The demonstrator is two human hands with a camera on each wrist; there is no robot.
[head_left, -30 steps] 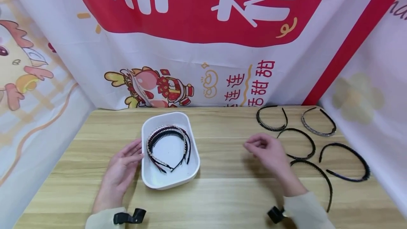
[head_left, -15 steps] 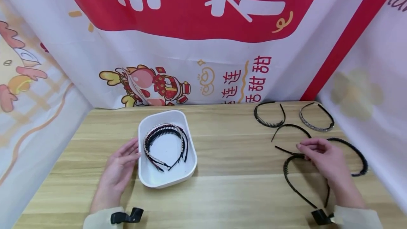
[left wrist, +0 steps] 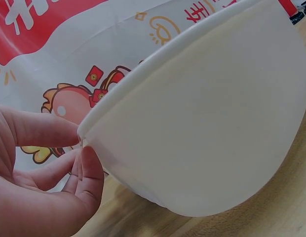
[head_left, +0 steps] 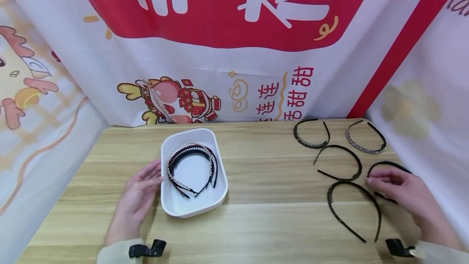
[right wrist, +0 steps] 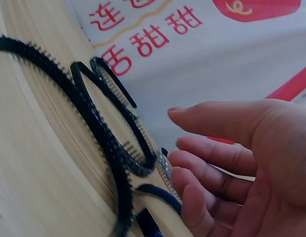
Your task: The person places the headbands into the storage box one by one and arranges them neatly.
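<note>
On the left of the table stands a white plastic bin [head_left: 220, 190], with several headbands [head_left: 190, 150] nested inside. Along its left wall is my left hand [head_left: 137, 199], fingertips and thumb touching the outside near the rim; the left wrist view shows the bin's wall [left wrist: 207, 118] large beside these fingers [left wrist: 39, 131]. Over at the right, my right hand [head_left: 406, 192] hovers at a dark headband [head_left: 388, 163], covering part of it. In the right wrist view its fingers [right wrist: 212, 153] are loosely bent with nothing between them, close to the dark blue headband [right wrist: 160, 192].
Near the right hand lie a black toothed headband [head_left: 366, 192] and a thin black one [head_left: 357, 162]. Farther back are another toothed headband [head_left: 311, 146] and a glittery silver one [head_left: 362, 150]. Printed cloth [head_left: 220, 72] walls the back and sides of the wooden table [head_left: 264, 231].
My right hand has moved right, from mid-table past the black headbands to the dark one at the far right. The toothed black headband nearest me is uncovered. My left hand stays at the bin.
</note>
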